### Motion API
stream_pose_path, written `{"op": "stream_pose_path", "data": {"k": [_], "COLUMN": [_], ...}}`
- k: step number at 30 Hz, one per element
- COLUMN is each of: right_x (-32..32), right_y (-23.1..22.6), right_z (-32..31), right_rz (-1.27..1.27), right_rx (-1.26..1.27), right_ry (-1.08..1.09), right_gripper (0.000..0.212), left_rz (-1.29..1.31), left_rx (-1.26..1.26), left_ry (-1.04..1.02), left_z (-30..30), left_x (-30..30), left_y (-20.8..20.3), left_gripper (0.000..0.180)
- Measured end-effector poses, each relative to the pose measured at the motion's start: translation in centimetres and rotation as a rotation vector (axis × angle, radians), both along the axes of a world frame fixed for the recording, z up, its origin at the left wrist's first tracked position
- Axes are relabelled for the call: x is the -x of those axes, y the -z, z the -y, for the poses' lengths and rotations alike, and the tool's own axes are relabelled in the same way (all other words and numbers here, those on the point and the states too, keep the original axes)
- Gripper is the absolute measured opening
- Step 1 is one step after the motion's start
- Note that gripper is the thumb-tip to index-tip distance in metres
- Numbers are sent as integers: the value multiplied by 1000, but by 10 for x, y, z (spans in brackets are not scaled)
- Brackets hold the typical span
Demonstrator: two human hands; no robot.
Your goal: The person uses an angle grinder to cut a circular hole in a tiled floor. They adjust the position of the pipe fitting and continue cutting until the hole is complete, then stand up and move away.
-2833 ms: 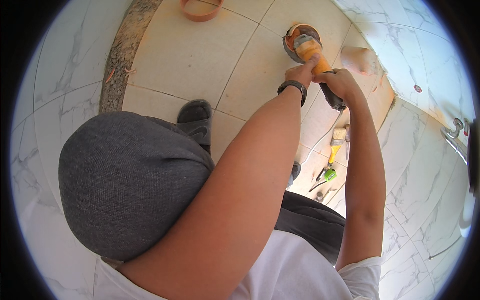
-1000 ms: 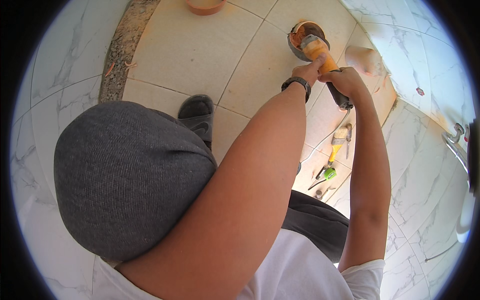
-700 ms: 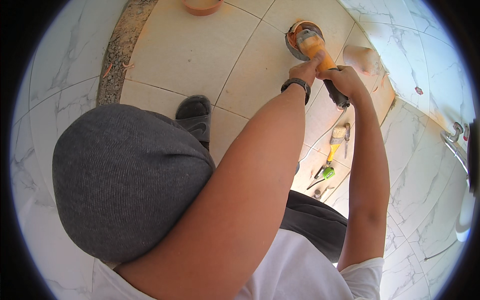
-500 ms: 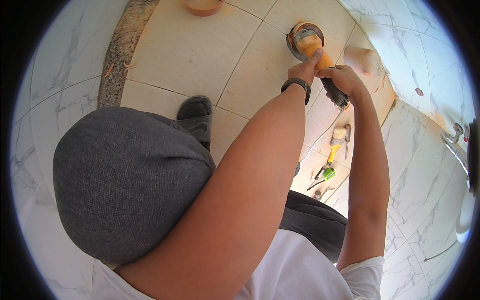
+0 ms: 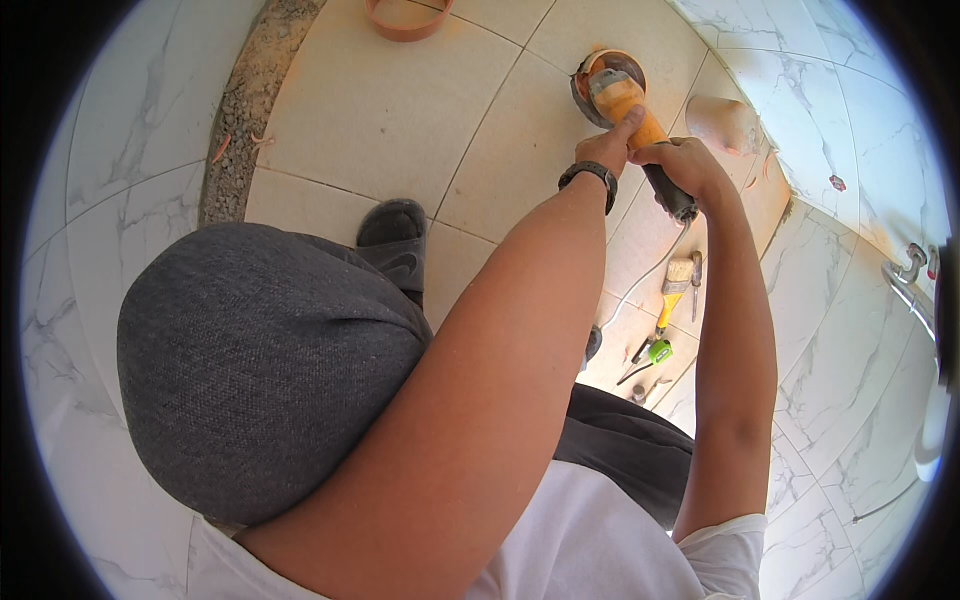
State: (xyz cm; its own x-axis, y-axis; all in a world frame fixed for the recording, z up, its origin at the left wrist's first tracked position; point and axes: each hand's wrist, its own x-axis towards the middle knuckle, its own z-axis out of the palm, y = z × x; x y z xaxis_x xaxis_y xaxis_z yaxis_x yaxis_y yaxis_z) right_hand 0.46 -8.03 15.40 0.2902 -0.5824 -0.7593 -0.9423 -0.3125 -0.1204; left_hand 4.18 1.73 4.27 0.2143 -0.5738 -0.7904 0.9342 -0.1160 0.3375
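From here, L hand (image 5: 606, 152) has fingers clasping the grinder (image 5: 620, 97) mid-body, R hand (image 5: 692, 170) grasps its near handle (image 5: 668, 192), prob. for control, w/ brush (image 5: 676, 284) near right.

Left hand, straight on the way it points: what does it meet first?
The left hand meets the grinder first, which is in its grip. Beyond that, probably floor tile; depth is unclear from one view.
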Motion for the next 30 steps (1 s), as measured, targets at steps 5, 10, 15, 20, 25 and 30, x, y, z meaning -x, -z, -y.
{"op": "stream_pose_path", "data": {"k": [5,10,15,20,25,30], "right_x": [1,4,7,4,6,5], "right_y": [2,2,-2,-4,-4,-4], "right_z": [1,-3,-9,-9,-8,-9], "right_rz": [-15,41,102,65,67,57], "right_rx": [22,3,-68,-100,-107,-87], "right_ry": [-27,32,128,143,130,112], "right_gripper": [47,47,48,47,47,46], "left_rz": [-19,-23,1,8,34,26], "left_rx": [5,52,35,-22,-51,-44], "left_ry": [6,12,-3,-4,22,30], "left_z": [0,0,1,-1,-6,-7], "left_x": [1,2,4,2,1,-1], "left_y": [2,7,9,2,-6,-7], "left_gripper": [96,96,99,101,98,97]}}
